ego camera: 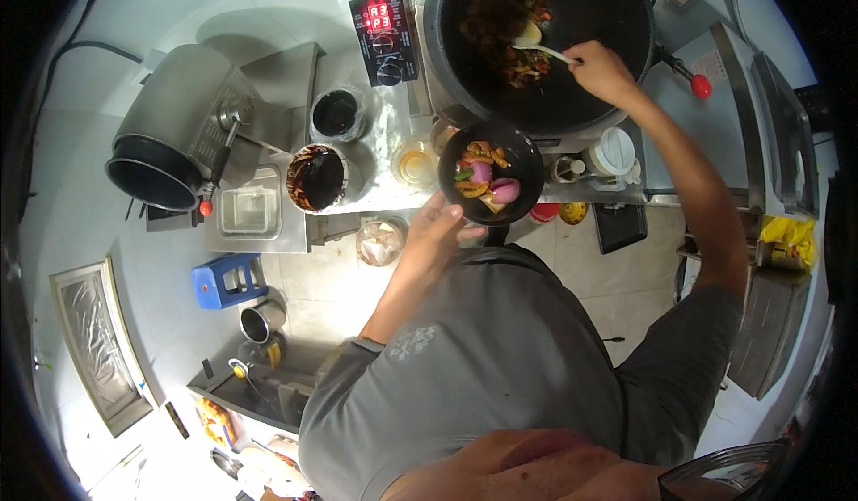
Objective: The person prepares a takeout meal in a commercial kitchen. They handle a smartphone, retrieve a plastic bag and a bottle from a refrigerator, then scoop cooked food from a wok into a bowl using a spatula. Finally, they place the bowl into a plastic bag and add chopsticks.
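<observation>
My left hand point(439, 226) holds a dark round bowl point(526, 209) by its near left rim. In the bowl lie pieces of purple onion point(504, 190), green pepper and brown sauced strips. A pale spoon point(553, 53) is gripped by its handle in my right hand point(600, 75). The spoon's head rests among dark, sauced food point(529, 75) in a large black cooking drum point(596, 5). The bowl is just in front of the drum's near rim.
A control panel point(384, 38) with lit red digits stands left of the drum. Sauce-stained tub point(318, 178), dark-filled container point(336, 113) and clear cup point(414, 164) sit on the steel counter. A second tilted drum point(161, 132) is farther left. A white-lidded jar point(613, 151) stands right.
</observation>
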{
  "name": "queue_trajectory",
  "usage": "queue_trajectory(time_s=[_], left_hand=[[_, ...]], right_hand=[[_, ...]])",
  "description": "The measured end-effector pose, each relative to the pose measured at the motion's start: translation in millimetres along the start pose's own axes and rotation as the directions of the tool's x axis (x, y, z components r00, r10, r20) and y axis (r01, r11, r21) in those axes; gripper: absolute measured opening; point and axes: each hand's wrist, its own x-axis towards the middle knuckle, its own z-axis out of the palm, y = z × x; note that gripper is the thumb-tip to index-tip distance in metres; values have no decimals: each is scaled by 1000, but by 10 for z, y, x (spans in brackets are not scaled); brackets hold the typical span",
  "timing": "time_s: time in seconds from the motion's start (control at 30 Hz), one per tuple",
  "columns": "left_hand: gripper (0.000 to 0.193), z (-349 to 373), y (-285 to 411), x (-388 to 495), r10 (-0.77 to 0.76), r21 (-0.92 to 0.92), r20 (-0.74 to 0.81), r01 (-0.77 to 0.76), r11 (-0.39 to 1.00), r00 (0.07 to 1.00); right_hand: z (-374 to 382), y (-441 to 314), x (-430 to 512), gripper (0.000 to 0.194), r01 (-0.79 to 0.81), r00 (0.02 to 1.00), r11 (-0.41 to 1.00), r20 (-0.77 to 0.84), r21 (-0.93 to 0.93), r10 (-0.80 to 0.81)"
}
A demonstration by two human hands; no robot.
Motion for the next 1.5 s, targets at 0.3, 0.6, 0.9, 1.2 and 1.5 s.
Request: queue_trajectory(time_s=[0.3, 0.6, 0.9, 1.2, 1.5], left_hand=[[61, -45, 49, -54, 3, -2, 28, -3, 1000, 1000], [56, -15, 58, -101, 53, -36, -2, -53, 998, 999], [54, 56, 111, -96, 98, -49, 14, -97, 994, 995], [50, 260, 307, 44, 217, 7, -22, -217, 976, 976], [49, 702, 520, 458, 219, 85, 16, -220, 972, 976]], right_hand=[[447, -141, 200, 33, 21, 993, 989, -120, 149, -3], [389, -245, -16, 33, -31, 980, 979, -188, 201, 70], [359, -225, -54, 35, 27, 982, 963, -185, 269, 24], [-74, -84, -361, 31, 49, 989, 937, -150, 347, 4], [-1147, -159, -1309, 36, 34, 995, 965, -101, 261, -8]])
